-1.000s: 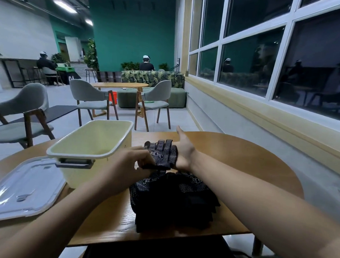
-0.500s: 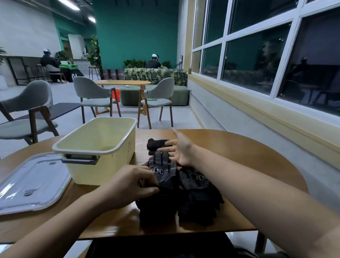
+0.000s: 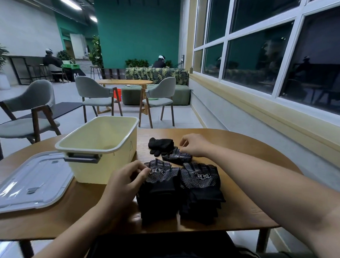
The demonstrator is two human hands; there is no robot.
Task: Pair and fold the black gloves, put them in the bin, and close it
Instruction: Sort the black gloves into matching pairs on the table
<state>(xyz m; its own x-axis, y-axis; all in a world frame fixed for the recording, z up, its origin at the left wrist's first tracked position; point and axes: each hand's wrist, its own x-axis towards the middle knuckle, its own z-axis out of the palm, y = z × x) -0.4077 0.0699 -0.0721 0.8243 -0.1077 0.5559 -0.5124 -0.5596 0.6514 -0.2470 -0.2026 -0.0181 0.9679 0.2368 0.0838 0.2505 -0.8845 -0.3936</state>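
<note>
A round wooden tabletop fills the lower frame in a lounge with a teal wall at upper centre, dark windows along the right and grey chairs at left. A second table and a leaf-print sofa stand further back.

The left grip, at lower centre, has its fingers curled. Thumb and fingertips pinch the left edge of the top glove on the left stack. The right grip, right of centre, is curled downward with its fingertips on the upper right edge of a folded glove. Whether it pinches that glove or only touches it I cannot tell.

The black gloves lie in four lots at centre. The left stack and the right stack sit side by side, touching, with their dotted palms and white labels facing up. The folded glove lies just above them, and a plain glove lies above that, overlapping it.

The cream bin stands open just left of the gloves, its grey handle toward the viewer. Its clear lid lies flat at lower left, beside the bin. The right forearm crosses the frame from the lower right, above the tabletop's right side.
</note>
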